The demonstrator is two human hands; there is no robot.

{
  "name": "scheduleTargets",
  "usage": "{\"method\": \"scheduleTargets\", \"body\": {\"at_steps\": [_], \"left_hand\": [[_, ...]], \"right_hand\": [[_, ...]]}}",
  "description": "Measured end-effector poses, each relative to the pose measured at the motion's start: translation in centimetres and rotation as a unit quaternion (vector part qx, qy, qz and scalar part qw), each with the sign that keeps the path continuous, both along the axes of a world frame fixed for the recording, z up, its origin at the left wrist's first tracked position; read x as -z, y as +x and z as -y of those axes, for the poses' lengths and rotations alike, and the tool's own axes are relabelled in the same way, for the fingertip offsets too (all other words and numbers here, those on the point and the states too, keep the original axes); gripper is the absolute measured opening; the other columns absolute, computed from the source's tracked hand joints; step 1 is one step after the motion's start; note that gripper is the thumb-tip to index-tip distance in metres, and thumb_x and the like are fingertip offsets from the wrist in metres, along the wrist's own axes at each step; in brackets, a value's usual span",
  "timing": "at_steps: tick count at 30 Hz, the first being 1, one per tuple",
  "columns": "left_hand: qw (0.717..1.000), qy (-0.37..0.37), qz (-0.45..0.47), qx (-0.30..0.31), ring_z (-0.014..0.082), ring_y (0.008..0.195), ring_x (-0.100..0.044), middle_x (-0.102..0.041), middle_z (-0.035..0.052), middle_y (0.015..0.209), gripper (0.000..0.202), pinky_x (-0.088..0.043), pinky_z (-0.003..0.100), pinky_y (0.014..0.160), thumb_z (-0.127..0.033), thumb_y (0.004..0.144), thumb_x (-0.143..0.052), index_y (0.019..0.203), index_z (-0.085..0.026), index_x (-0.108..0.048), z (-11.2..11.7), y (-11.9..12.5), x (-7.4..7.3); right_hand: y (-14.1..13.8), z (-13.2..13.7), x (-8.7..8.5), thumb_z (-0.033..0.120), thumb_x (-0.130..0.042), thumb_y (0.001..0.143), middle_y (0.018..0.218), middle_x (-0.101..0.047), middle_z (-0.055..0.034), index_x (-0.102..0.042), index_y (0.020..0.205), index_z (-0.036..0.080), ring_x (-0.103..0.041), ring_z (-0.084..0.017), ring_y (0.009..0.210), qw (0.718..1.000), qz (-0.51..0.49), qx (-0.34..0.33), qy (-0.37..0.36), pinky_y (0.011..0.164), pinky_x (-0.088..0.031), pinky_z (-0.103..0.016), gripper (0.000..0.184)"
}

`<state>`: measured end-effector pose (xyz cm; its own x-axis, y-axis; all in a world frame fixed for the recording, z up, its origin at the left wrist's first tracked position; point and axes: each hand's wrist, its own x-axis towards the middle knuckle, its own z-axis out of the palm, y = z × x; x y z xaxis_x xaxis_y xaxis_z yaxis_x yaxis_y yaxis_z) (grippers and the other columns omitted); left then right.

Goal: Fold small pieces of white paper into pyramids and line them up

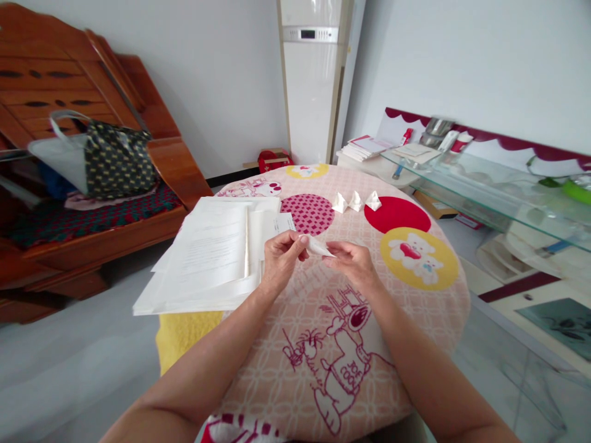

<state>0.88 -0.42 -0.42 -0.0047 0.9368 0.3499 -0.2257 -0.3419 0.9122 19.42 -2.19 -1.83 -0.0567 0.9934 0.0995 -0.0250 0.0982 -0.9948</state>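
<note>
A small folded piece of white paper [317,245] is held above the middle of the round table. My left hand [282,257] pinches its left end between thumb and forefinger. At its pointed right end, my right hand [351,261] grips it with thumb and fingertips. Beyond my hands, three small folded paper shapes [355,201] stand in a row on the patterned tablecloth [295,351]. To the left of my left hand lies a stack of white paper sheets [203,258], some printed, reaching past the table's edge.
On the left stands a wooden bench [129,111] with a patterned bag [120,159] on it. A glass shelf [498,191] with several items runs along the right, beside a pile of booklets [364,147]. A tall white cabinet-like unit [310,92] stands behind the table.
</note>
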Motion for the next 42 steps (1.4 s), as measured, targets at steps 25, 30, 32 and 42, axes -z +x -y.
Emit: {"method": "scheduleTargets", "body": {"at_steps": [25, 30, 32, 42], "left_hand": [[0.940, 0.189, -0.282, -0.013, 0.0242, 0.091, -0.066, -0.078, 0.0077, 0.094, 0.016, -0.048, 0.041, 0.091, -0.038, 0.084, -0.077, 0.094, -0.025, -0.081, 0.02, -0.58, -0.59], [0.923, 0.204, -0.324, 0.034, 0.0273, 0.097, -0.066, -0.078, 0.0095, 0.100, 0.018, -0.047, 0.043, 0.094, -0.038, 0.086, -0.074, 0.095, -0.024, -0.080, -0.25, -0.49, -0.25], [0.924, 0.205, -0.319, 0.043, 0.0276, 0.099, -0.067, -0.077, 0.0099, 0.101, 0.018, -0.046, 0.043, 0.094, -0.037, 0.088, -0.072, 0.097, -0.024, -0.080, -0.25, -0.40, -0.08], [0.954, 0.108, -0.260, 0.103, 0.0218, 0.094, -0.067, -0.074, 0.0076, 0.103, 0.020, -0.049, 0.035, 0.088, -0.032, 0.089, -0.070, 0.104, -0.019, -0.070, 0.01, -0.22, -0.25]], "right_hand": [[0.24, -0.04, -0.51, 0.029, -0.078, 0.075, 0.120, -0.076, -0.0077, -0.077, 0.117, 0.025, -0.069, -0.027, 0.111, 0.986, -0.154, -0.060, 0.010, 0.097, -0.055, -0.048, 0.042], [0.22, 0.06, -0.55, 0.033, -0.076, 0.076, 0.121, -0.075, -0.0086, -0.077, 0.116, 0.022, -0.069, -0.028, 0.110, 0.989, -0.127, -0.075, 0.000, 0.098, -0.054, -0.049, 0.041], [0.13, 0.11, -0.58, 0.033, -0.075, 0.078, 0.121, -0.075, -0.0081, -0.078, 0.116, 0.023, -0.069, -0.028, 0.112, 0.987, -0.129, -0.097, 0.010, 0.100, -0.053, -0.048, 0.039], [-0.11, 0.28, -0.59, 0.035, -0.071, 0.083, 0.118, -0.075, -0.0063, -0.072, 0.127, 0.025, -0.069, -0.026, 0.110, 0.989, -0.081, -0.115, 0.034, 0.098, -0.054, -0.046, 0.045]]}}
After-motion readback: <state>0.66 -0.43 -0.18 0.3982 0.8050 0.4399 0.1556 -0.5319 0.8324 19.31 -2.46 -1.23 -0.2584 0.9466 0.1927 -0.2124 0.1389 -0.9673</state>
